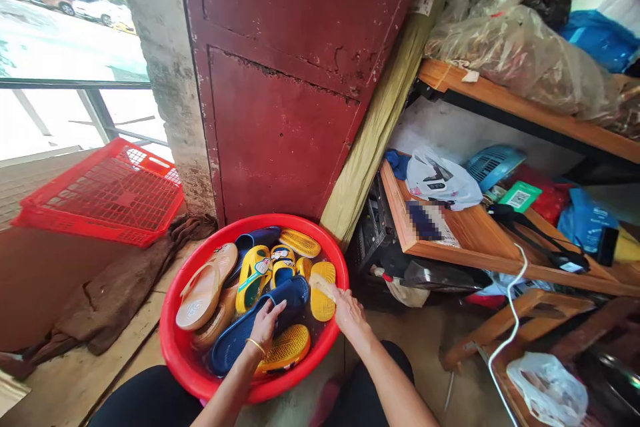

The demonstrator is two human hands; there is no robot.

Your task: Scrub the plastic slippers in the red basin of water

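A red tub [169,337] on the floor holds several slippers in water. My left hand [267,327], with a bracelet at the wrist, grips a large dark blue slipper [233,341] near its strap. In my right hand [350,312], above the tub's right side, is a pale scrub brush [324,285]; its bristles are hard to make out. Under the brush a yellow slipper [323,307] lies sole up. Another yellow slipper [290,347] shows its patterned sole close to my left hand. Beige slippers [205,290] and a yellow one with a cartoon strap [254,273] fill the left and middle.
Behind the tub stands a dark red door [280,140], with a long greenish roll [373,140] leaning beside it. To the left is a red plastic crate [115,197] near a brown cloth [107,300]. Cluttered wooden shelves [465,233] line the right; a white cable [510,307] hangs there.
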